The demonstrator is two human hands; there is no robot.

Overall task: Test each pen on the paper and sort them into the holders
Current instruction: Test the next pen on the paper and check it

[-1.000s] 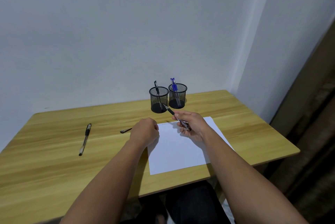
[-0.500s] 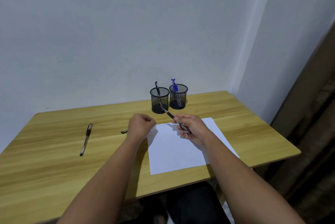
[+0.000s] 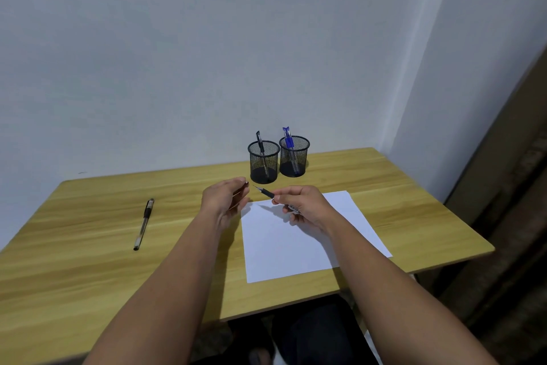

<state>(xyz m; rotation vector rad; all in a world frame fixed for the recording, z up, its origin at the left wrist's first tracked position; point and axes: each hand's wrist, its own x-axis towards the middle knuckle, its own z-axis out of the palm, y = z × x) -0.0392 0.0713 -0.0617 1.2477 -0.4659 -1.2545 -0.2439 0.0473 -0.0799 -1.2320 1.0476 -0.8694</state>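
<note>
My right hand [image 3: 305,206] grips an uncapped black pen [image 3: 268,194] above the far edge of the white paper [image 3: 299,243], its tip pointing left. My left hand [image 3: 226,199] pinches the pen cap [image 3: 246,183] just left of that tip, with a small gap between them. Two black mesh holders stand at the back: the left holder [image 3: 264,162] has a black pen [image 3: 260,142], the right holder [image 3: 294,156] has a blue pen [image 3: 287,139]. Another capped black pen [image 3: 144,224] lies on the wooden table [image 3: 88,261] to the left.
The table's right edge runs close to a wall corner and a dark brown panel [image 3: 509,216]. The near table edge sits above my lap. Bare wood lies between the loose pen and the paper.
My left hand picked the cap up off the table and rose toward the pen tip. My right hand lifted the pen and turned its tip toward the cap.
</note>
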